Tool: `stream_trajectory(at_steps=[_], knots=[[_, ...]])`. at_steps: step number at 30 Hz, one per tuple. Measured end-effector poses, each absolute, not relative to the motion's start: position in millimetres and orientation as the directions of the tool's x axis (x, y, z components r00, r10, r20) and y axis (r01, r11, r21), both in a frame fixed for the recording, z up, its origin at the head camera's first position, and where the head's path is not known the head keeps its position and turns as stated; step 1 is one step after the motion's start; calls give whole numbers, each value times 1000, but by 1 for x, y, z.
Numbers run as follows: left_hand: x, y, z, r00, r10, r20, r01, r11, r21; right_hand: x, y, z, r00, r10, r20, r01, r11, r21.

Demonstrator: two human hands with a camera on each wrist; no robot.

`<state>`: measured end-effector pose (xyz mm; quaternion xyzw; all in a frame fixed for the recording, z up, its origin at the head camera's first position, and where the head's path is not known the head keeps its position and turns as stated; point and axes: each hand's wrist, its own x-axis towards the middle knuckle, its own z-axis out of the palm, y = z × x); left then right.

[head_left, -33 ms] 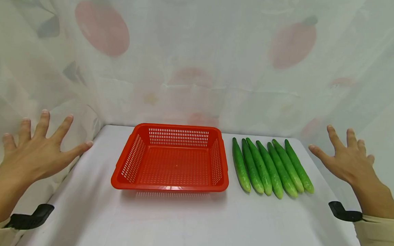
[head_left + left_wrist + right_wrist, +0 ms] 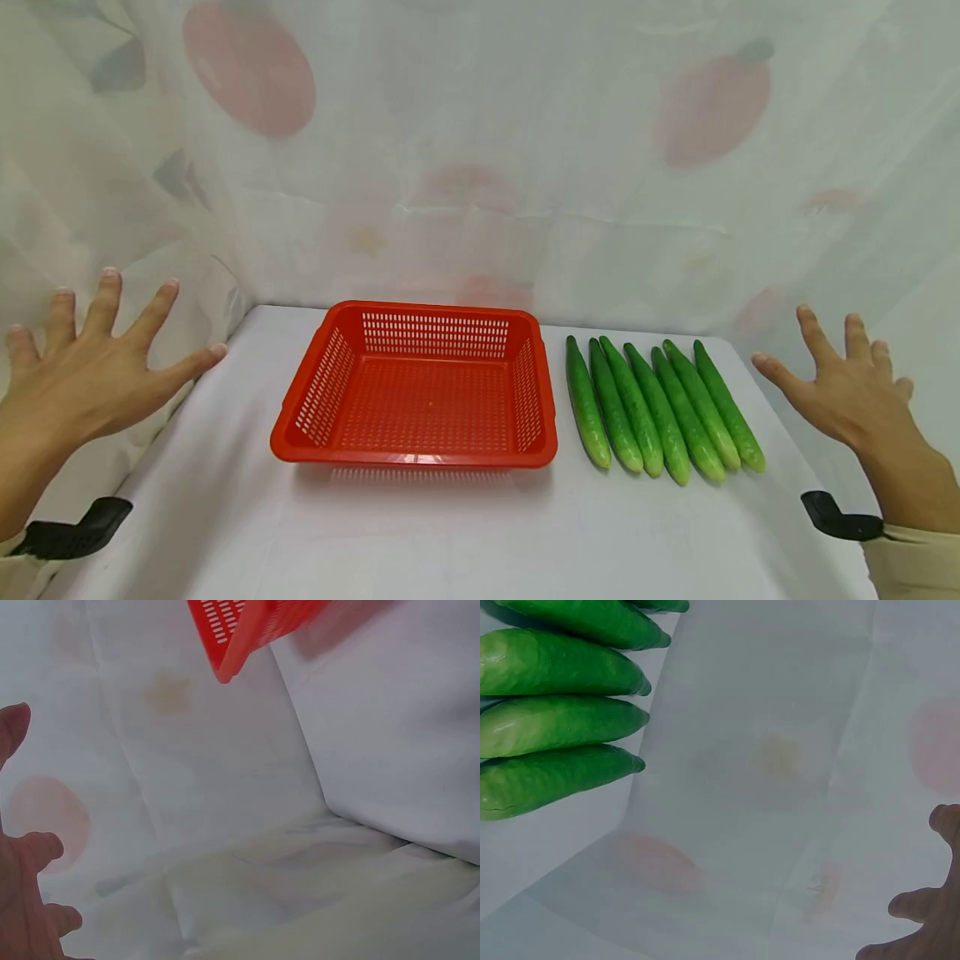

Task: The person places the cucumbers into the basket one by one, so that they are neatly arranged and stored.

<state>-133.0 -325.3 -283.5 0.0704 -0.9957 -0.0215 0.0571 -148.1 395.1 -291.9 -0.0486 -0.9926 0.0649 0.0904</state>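
My left hand [image 2: 97, 367] is held up at the left, its fingers spread wide and touching nothing. To its right a red plastic basket [image 2: 412, 458] with slotted walls stands on the table, and no contents show inside it. Several green cucumbers [image 2: 652, 408] lie side by side to the right of the basket, their darker ends toward the back. At the far right my right hand [image 2: 851, 387] is raised with spread fingers, apart from the cucumbers. Part of the left hand [image 2: 30, 892] shows in the left wrist view, and some fingers of the right hand [image 2: 930, 915] in the right wrist view.
A white cloth covers the table [image 2: 450, 542]. Pale curtains [image 2: 480, 150] printed with faded fruit hang behind it and along both sides. Each wrist wears a black band [image 2: 75, 533], below which light sleeves [image 2: 907, 562] begin.
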Motion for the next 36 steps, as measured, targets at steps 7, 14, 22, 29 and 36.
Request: stream_trajectory(at_steps=[7,14,22,29,36], knots=[[-135,-324,-283,-986,-122,112,-116,991,66,-146,393,-291,-982,101,158,80,988,-130],[-136,-324,-287,-987,-103,120,-93,992,84,-144,393,-293,-982,102,162,82,989,-125],[-135,-317,-294,-989,-56,139,-42,994,102,-143,393,-295,-980,100,172,78,988,-132],[-132,-309,-300,-986,-63,154,-46,993,111,-145,390,-294,-978,86,192,61,989,-134],[-130,-301,-302,-985,-48,167,-28,992,119,-143,389,-293,-975,84,204,60,991,-119]])
